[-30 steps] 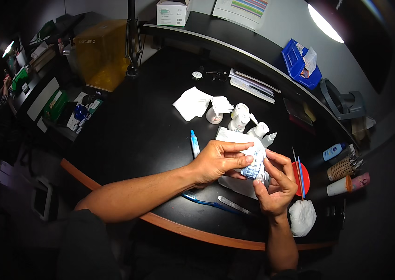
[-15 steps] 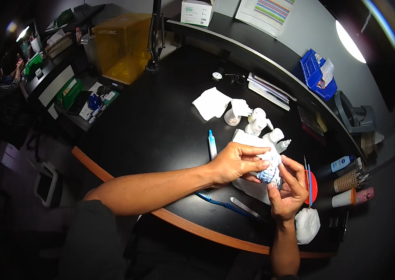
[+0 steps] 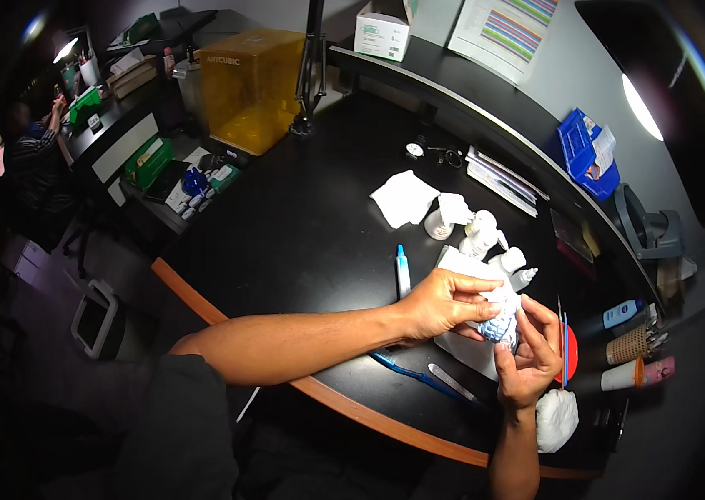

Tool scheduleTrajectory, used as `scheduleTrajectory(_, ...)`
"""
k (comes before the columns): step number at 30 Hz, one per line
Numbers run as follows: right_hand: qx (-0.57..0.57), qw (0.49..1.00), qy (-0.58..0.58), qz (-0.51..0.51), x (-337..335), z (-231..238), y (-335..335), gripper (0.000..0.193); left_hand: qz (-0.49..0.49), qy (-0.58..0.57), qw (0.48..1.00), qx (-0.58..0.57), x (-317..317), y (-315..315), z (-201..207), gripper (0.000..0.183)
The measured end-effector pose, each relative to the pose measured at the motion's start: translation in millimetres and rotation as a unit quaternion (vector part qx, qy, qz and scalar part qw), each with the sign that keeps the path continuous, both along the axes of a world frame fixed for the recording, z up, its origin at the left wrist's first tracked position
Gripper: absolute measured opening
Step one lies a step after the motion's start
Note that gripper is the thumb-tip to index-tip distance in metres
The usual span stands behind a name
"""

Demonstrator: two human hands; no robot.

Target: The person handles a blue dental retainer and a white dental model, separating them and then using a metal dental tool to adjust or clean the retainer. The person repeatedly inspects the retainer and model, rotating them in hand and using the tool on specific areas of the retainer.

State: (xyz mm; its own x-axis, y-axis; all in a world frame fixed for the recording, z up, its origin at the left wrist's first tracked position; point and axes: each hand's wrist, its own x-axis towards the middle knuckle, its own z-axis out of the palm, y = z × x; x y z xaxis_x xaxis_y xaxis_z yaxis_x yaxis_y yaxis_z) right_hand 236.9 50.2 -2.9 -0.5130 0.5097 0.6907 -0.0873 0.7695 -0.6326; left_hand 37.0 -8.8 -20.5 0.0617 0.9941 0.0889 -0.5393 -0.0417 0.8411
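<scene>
Head view: over the last second my view has swung left and the bench slid right; my hands kept together on the small bluish-white lumpy piece, right of centre. My left hand pinches its top, my right hand cups it below, so I judge the handling goes on. White tissue lies above, a yellow box upper left.
</scene>
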Motion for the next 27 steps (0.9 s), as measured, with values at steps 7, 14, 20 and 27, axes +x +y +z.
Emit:
scheduleTrajectory(7,-0.005,1.0,-0.009,-0.001,1.1,-0.9,-1.5,0.051,-0.002,-0.002,1.0,0.001,0.1,-0.3,-3.4,0.054)
scheduleTrajectory(14,-0.006,1.0,-0.01,0.0,1.7,-0.2,-1.3,0.052,-0.003,-0.008,1.0,0.009,0.8,0.6,-4.2,0.053)
scheduleTrajectory(20,-0.007,1.0,-0.011,0.001,1.7,-1.1,-1.7,0.053,-0.004,-0.011,1.0,0.014,0.7,0.1,-4.8,0.052)
scheduleTrajectory(27,0.006,1.0,-0.028,0.005,5.3,-0.7,0.3,0.052,-0.008,-0.015,1.0,0.02,1.1,1.2,-5.1,0.052)
